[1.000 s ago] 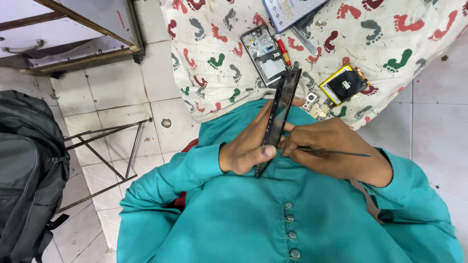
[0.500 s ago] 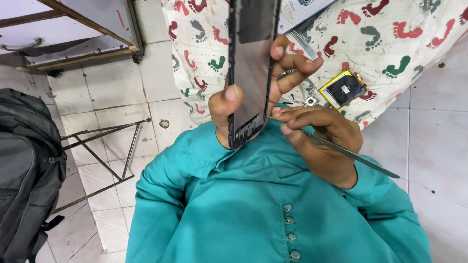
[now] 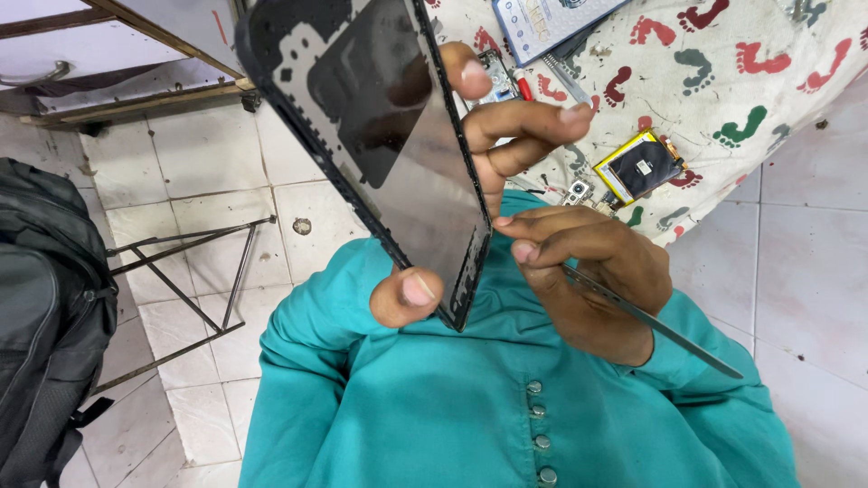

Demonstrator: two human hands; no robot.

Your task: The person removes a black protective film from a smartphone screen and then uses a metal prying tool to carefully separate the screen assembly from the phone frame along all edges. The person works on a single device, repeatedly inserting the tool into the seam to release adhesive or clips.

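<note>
While the left hand (image 3: 470,172) pinches the phone panel (image 3: 380,145) between thumb below and fingers (image 3: 533,117) at its right edge, the panel stands close before the camera, long axis running upper left to lower right. The right hand (image 3: 588,271), just right of its lower end, has fingers closed on tweezers (image 3: 651,321) pointing away, lower right.

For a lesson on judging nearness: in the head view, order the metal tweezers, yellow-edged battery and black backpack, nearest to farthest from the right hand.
1. Metal tweezers: held in the right hand.
2. Yellow-edged battery: just above, on the footprint cloth.
3. Black backpack: far left.
</note>
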